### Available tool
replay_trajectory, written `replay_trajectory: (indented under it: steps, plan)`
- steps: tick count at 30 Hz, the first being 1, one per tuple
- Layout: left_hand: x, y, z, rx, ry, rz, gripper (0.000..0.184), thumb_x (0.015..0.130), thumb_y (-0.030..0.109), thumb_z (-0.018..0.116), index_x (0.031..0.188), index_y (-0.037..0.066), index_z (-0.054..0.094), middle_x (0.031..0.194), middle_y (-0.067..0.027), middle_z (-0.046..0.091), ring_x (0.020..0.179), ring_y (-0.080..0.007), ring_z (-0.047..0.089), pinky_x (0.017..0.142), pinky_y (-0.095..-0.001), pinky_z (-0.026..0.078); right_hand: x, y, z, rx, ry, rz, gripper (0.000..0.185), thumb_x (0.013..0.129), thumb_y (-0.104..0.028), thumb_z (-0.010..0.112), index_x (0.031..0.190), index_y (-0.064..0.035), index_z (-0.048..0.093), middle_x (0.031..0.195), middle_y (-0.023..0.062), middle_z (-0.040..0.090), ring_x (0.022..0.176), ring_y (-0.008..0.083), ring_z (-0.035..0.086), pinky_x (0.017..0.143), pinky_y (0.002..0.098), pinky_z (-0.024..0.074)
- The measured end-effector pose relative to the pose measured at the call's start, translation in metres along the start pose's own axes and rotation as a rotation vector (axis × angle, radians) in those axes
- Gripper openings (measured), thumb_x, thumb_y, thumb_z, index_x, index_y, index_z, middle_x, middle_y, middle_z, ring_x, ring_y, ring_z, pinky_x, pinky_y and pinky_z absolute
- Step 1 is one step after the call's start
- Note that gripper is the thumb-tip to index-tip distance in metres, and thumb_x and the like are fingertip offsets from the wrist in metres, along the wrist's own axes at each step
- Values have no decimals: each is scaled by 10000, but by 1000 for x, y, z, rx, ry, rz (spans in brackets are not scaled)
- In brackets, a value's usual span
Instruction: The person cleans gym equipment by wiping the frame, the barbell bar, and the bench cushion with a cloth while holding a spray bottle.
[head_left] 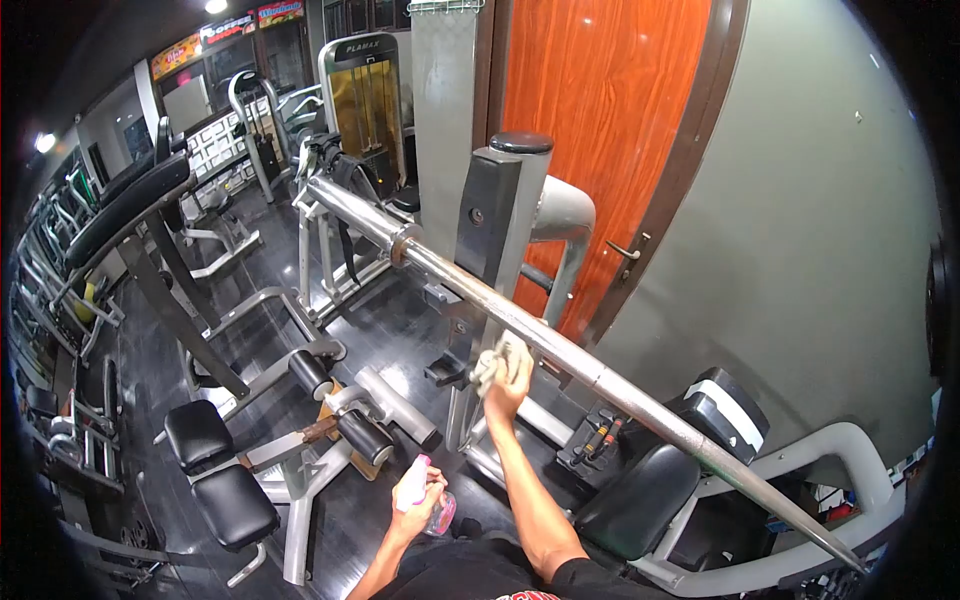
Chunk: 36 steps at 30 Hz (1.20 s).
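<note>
Dark, glossy floor (375,335) spreads through the gym around us, with a wood-grained door (600,110) at one o'clock, a gray wall (820,190) at two and a weight machine (362,110) at eleven. A padded bench (235,505) stands at eight o'clock; a black seat (640,500) sits at five.

Across the middle, we see a long metal bar (570,352), its axis sloping from ten o'clock to four, passing close by a gray upright (490,220). Our right hand (514,376) grips a pale cloth (488,370) just under the bar, toward six o'clock; we cannot tell whether the cloth touches the metal. Between six and seven, our left hand (408,519) curls around a pink-and-white spray bottle (411,487), which leans with its top toward twelve and its clear base toward five.
</note>
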<state>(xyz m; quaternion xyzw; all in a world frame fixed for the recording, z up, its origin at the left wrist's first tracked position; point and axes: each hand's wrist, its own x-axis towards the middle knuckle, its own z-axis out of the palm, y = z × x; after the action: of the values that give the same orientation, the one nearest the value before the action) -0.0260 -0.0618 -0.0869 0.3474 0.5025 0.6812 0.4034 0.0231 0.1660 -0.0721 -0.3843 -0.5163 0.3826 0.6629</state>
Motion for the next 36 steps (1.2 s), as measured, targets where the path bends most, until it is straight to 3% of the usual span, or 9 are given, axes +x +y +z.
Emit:
replay_trajectory:
  steps: [2, 5, 9, 10, 11, 12, 17, 25, 36]
  plan:
    - [-4, 0, -2, 15, 19, -11, 210, 844, -21, 560, 1043, -51, 500, 849, -137, 587, 608, -173, 601, 588, -290, 516, 0, -12, 15, -261, -134, -316, 436, 715, 36, 518, 1145, -30, 531, 1075, 206, 518, 1017, 373, 508, 909, 399, 383]
    - [-10, 5, 0, -43, 42, -37, 203, 844, -38, 574, 1040, -56, 524, 849, -118, 594, 622, -131, 587, 577, -259, 500, -32, 31, 9, -350, -145, -264, 393, 720, 49, 540, 1105, -32, 540, 1035, 210, 510, 1010, 403, 492, 882, 431, 388]
    - [-17, 0, 0, -35, 34, -91, 199, 843, -30, 584, 1032, -57, 527, 828, -112, 595, 611, -121, 583, 563, -252, 499, -93, 96, -52, -533, -521, 18, 382, 759, 6, 542, 1136, -52, 568, 1100, 198, 567, 1070, 362, 523, 911, 385, 421]
    - [-15, -1, 2, -17, 17, -109, 199, 844, -25, 588, 1032, -55, 529, 817, -110, 596, 607, -118, 583, 556, -246, 496, -109, 113, -68, -402, -581, 321, 386, 791, -7, 493, 1168, -51, 562, 1141, 163, 585, 1098, 273, 541, 933, 330, 424]
    - [-13, -2, 3, 1, 2, -124, 200, 844, -20, 592, 1031, -53, 530, 807, -109, 596, 603, -115, 583, 550, -239, 493, -122, 109, -79, -116, -484, 652, 392, 812, 3, 446, 1185, -47, 556, 1131, 113, 601, 1079, 191, 553, 918, 300, 433]
    - [-13, -5, 3, -11, -1, -131, 217, 831, -3, 619, 1027, -42, 536, 793, -78, 598, 586, -95, 578, 538, -222, 484, -142, 127, -96, 29, -373, 728, 414, 819, 21, 433, 1211, -55, 539, 1165, 86, 584, 1075, 163, 546, 902, 289, 440]
    - [-12, -10, 6, 150, -8, -119, 250, 800, 32, 666, 1016, -12, 550, 765, -14, 593, 543, -58, 564, 502, -208, 464, -185, 107, -172, 275, -108, 1019, 507, 780, 28, 380, 1275, -66, 434, 1178, 129, 540, 1037, 244, 564, 901, 348, 475]
    - [-14, -28, 3, 191, 79, -185, 146, 831, 36, 609, 959, -13, 557, 680, -22, 564, 498, -79, 545, 459, -234, 459, -191, 70, -249, 148, 12, 816, 534, 770, 45, 345, 1294, -41, 395, 1151, 177, 543, 945, 251, 606, 754, 337, 548]
    - [-29, -52, -18, 379, 66, -149, 99, 823, 114, 618, 884, 46, 581, 601, -18, 508, 536, -65, 469, 485, -254, 390, -257, 3, -252, 210, 131, 852, 420, 836, 38, 351, 1245, -26, 421, 1111, 117, 553, 969, 204, 589, 813, 311, 507]
